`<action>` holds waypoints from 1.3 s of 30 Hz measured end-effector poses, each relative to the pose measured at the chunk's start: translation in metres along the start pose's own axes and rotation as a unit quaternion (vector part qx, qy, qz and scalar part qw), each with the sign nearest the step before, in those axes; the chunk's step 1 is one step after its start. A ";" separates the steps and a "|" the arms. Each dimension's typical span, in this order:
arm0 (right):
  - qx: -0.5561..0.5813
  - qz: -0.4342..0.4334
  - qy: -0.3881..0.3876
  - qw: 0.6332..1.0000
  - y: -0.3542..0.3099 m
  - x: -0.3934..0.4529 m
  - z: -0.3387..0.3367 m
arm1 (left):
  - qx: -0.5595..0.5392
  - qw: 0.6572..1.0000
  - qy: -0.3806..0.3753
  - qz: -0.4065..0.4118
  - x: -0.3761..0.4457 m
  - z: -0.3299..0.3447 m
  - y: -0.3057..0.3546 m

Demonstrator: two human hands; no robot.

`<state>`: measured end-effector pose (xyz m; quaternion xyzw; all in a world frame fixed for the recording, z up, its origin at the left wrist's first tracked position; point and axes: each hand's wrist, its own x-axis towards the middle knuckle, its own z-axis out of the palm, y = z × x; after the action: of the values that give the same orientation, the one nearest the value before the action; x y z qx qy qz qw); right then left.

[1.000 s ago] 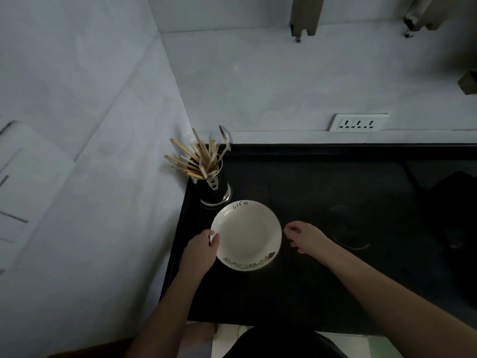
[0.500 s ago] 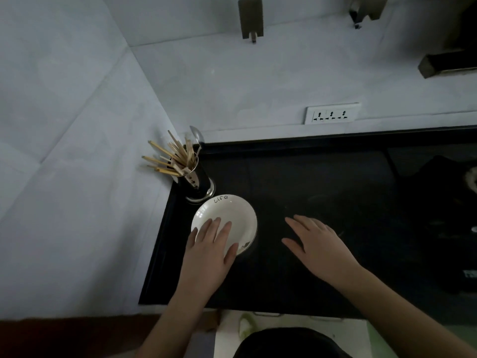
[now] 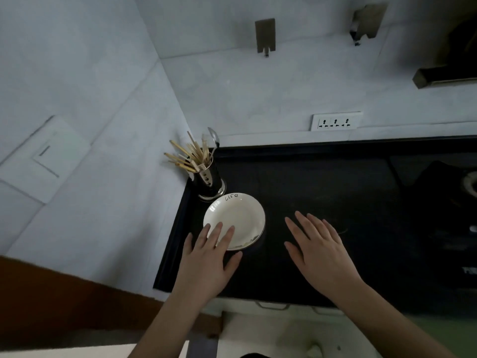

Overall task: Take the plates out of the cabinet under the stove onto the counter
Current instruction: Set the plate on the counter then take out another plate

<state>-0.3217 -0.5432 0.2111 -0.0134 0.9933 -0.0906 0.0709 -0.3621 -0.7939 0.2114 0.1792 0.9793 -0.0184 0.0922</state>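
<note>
Where rim reads "Life", plate, counter

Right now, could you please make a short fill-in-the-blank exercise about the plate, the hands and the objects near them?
1. The white plate lies on the black ____.
2. The word written on the plate's rim is ____.
3. The fingers of the ____ hand lie straight over the plate's near edge; the other hand is beside the plate.
4. The holder behind the plate contains ____ and a spoon.

Missing words: counter; life; left; chopsticks
</note>
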 end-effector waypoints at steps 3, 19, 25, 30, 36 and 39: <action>-0.008 0.034 0.018 0.999 -0.019 -0.012 -0.006 | -0.013 0.999 0.018 0.032 -0.002 -0.009 -0.012; 0.008 0.265 0.086 0.960 -0.104 -0.162 0.010 | -0.034 0.962 0.048 0.266 -0.057 -0.013 -0.005; 0.007 0.374 0.122 0.919 -0.091 -0.252 0.006 | -0.035 0.918 0.042 0.393 -0.080 -0.021 0.077; 0.019 0.477 0.161 0.864 -0.080 -0.343 0.009 | -0.015 0.873 0.043 0.486 -0.113 -0.027 0.158; 0.012 0.579 0.171 0.797 -0.078 -0.473 0.023 | -0.031 0.808 0.033 0.588 -0.198 -0.022 0.268; 0.030 0.625 0.180 0.759 -0.084 -0.528 0.037 | -0.021 0.765 0.011 0.644 -0.249 -0.011 0.310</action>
<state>0.2075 -0.6114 0.2630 0.6289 0.7724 -0.0567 -0.0683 -0.0254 -0.5897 0.2679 0.7657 0.6351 0.0682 0.0758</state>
